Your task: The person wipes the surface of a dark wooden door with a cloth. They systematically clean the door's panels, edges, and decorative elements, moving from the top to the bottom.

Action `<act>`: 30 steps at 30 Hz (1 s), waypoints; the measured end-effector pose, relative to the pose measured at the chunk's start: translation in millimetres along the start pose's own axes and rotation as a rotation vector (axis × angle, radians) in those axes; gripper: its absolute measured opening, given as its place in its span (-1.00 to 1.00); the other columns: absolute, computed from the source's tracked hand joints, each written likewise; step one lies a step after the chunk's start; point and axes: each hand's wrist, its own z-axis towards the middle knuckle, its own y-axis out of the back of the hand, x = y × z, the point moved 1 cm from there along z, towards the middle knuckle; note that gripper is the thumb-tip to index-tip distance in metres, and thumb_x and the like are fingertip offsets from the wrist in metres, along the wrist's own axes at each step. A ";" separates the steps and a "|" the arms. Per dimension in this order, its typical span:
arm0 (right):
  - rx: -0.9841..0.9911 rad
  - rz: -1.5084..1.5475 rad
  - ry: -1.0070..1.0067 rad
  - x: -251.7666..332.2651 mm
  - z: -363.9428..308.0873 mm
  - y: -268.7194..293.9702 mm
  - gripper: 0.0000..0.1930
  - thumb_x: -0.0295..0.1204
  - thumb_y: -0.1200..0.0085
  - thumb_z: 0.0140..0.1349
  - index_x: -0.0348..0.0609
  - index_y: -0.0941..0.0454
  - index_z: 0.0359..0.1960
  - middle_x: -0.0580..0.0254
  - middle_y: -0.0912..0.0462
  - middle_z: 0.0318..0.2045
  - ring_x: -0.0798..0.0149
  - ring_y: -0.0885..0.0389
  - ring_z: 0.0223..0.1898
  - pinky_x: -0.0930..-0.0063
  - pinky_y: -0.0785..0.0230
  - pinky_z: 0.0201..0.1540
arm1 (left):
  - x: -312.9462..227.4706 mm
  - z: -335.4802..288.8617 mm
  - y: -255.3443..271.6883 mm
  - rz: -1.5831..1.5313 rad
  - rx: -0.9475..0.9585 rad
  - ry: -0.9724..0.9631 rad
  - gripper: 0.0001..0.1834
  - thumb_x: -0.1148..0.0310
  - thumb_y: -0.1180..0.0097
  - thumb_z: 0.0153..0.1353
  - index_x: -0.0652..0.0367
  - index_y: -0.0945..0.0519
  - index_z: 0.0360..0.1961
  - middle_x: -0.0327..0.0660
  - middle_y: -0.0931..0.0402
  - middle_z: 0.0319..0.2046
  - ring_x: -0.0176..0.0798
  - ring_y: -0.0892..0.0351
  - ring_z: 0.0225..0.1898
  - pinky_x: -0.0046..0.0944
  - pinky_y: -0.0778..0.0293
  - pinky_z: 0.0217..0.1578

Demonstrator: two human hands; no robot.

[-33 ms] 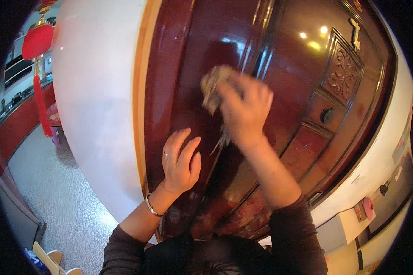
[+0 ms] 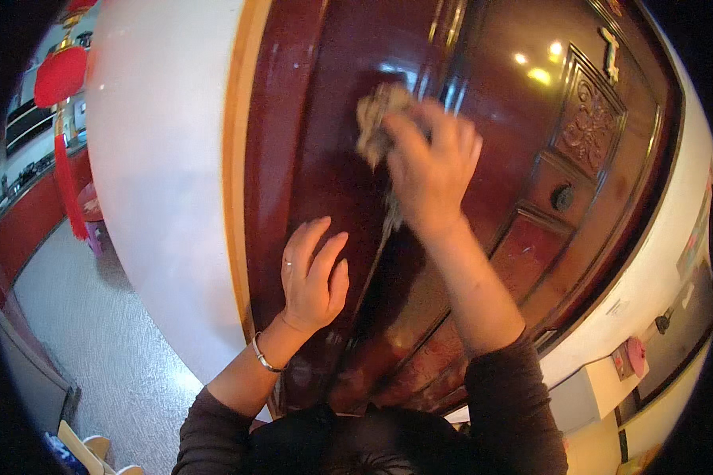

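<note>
My right hand grips a crumpled tan-brown cloth and presses it against the glossy dark red door. The cloth bunches out beyond the fingertips, and a ragged end trails below the palm. Lower and to the left, my left hand is open in front of the door, its fingers spread and slightly bent, with nothing in it. I cannot tell whether its fingers touch the surface. A ring and a silver bracelet are on that hand and wrist.
Carved panels, a gold handle and a round dark lock mark the door's right part. Left of the door runs a wooden trim strip and a white wall. A red lantern with a tassel hangs farther left.
My right hand and the cloth have moved slightly up the door. The left hand has stayed nearly in place.
</note>
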 end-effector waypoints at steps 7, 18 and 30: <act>-0.123 -0.065 -0.054 -28.9 22.5 -6.0 -0.67 -0.50 -0.22 -0.08 0.15 -0.65 -0.21 0.35 -0.58 -0.09 0.11 -0.47 -0.08 0.22 -0.29 -0.10 | -11.9 17.7 -34.7 -0.002 -0.052 -0.033 -0.59 0.45 0.03 0.27 0.32 -0.43 0.15 0.12 -0.29 0.25 0.16 -0.24 0.28 0.12 -0.08 0.33; 0.139 0.124 -0.076 43.5 -210.6 61.0 -0.74 -0.31 -0.10 0.04 0.18 -0.62 -0.17 0.42 -0.54 -0.05 0.28 -0.46 -0.02 0.26 -0.23 -0.07 | -37.2 -16.3 -71.9 -0.069 -0.025 -0.087 -0.58 0.34 0.03 0.26 0.23 -0.46 0.13 0.09 -0.33 0.24 0.16 -0.23 0.32 0.22 -0.01 0.35; 0.197 -0.031 -0.232 -20.0 -271.7 123.3 -0.66 -0.31 -0.20 -0.15 0.24 -0.62 -0.22 0.29 -0.54 -0.09 0.11 -0.48 -0.11 0.18 -0.28 -0.15 | -73.4 -47.8 -109.5 0.001 0.271 -0.302 -0.59 0.40 -0.03 0.25 0.19 -0.52 0.14 0.07 -0.32 0.28 0.19 -0.15 0.38 0.25 0.15 0.39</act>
